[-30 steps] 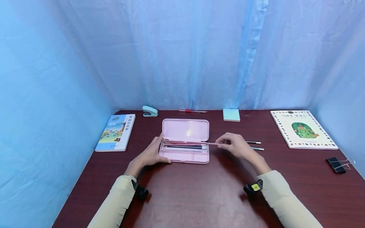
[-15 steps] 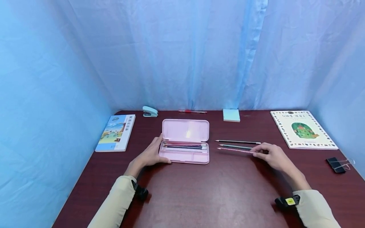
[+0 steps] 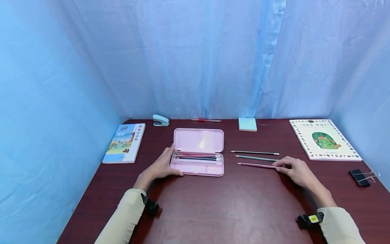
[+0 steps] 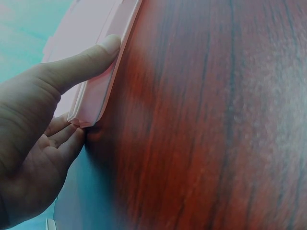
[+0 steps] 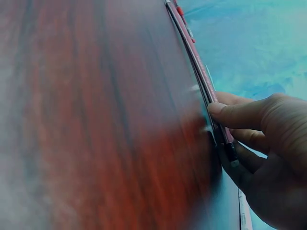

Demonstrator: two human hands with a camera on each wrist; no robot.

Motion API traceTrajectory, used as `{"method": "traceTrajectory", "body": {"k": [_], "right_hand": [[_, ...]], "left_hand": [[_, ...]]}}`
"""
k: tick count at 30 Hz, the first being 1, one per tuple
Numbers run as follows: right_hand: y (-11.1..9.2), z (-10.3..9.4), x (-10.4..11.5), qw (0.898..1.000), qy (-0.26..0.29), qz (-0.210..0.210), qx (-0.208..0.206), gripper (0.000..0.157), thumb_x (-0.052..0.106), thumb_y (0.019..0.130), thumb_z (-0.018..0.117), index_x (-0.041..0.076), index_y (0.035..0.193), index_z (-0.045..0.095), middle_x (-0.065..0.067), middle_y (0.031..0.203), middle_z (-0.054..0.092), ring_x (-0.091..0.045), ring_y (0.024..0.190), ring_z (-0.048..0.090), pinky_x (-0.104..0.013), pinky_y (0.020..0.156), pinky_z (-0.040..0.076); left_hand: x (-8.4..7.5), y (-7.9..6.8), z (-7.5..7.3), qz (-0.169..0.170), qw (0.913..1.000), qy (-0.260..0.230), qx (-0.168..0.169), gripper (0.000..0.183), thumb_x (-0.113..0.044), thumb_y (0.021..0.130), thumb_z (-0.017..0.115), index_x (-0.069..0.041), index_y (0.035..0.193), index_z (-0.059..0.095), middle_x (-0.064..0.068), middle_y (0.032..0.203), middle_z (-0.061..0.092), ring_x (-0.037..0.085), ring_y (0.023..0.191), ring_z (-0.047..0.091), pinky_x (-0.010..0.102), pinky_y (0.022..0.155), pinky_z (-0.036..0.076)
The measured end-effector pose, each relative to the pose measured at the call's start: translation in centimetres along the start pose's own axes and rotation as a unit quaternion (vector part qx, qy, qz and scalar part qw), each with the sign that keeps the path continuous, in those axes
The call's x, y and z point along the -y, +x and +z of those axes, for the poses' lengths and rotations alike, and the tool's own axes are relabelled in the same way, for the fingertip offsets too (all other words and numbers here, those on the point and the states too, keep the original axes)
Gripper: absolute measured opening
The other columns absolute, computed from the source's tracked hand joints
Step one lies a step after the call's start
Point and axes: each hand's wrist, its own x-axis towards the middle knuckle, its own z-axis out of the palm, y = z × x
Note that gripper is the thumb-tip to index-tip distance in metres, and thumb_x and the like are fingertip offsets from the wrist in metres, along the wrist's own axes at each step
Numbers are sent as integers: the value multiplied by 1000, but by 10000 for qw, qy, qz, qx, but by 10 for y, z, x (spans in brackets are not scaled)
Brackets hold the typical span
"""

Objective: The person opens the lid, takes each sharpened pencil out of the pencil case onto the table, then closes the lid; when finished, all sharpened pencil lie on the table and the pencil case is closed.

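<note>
An open pink pencil case (image 3: 198,139) lies on the table, its lid tipped back and several pencils (image 3: 198,157) in its rear compartment. My left hand (image 3: 158,166) holds the case's left end, the thumb along the front edge and the fingers round the side, seen close in the left wrist view. With thumb and fingers, my right hand (image 3: 295,170) pinches the right end of a pink pencil (image 3: 254,165), whose tip points left. Just behind it lie a green pencil (image 3: 256,158) and a black pencil (image 3: 254,152), roughly parallel.
A stapler (image 3: 160,120), a red pen (image 3: 206,120) and a sticky-note pad (image 3: 247,124) line the back edge. One book (image 3: 124,143) lies at left, another (image 3: 325,139) at right. A black binder clip (image 3: 360,177) sits near the right edge. Blue curtains (image 3: 195,61) surround the table.
My right hand has carried the pink pencil rightward from the case, then lowered it to the table in front of the green one. My left hand has stayed on the case.
</note>
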Motion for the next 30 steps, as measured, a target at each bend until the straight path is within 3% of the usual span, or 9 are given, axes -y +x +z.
{"method": "traceTrajectory", "body": {"k": [10,16,23,30], "right_hand": [[2,4,1,9994,-172,-173,-239,15,8,80,70,20,89,72,6,88,64,-13,82,56,-27,70,41],[7,3,12,9990,-316,-253,-201,18,2,77,70,15,89,71,0,88,63,-20,81,57,-39,71,44],[28,13,46,9975,-139,-629,-281,16,4,78,71,10,94,69,-3,90,61,-25,86,59,-46,75,44],[63,41,95,9946,549,-872,112,23,8,80,70,9,102,67,-5,100,62,-24,95,58,-45,81,45]], "left_hand": [[0,1,0,9,10000,39,16,125,-51,60,81,-16,149,1,6,139,28,19,122,32,39,106,27],[0,0,-1,-15,10000,63,11,125,-52,60,80,-16,149,1,6,139,28,19,122,32,39,106,28],[0,0,-1,10,10000,55,11,125,-51,60,81,-16,149,1,7,140,28,20,123,33,40,106,28],[0,0,0,21,10000,77,1,124,-52,60,80,-16,149,1,7,140,27,19,123,32,40,106,28]]}}
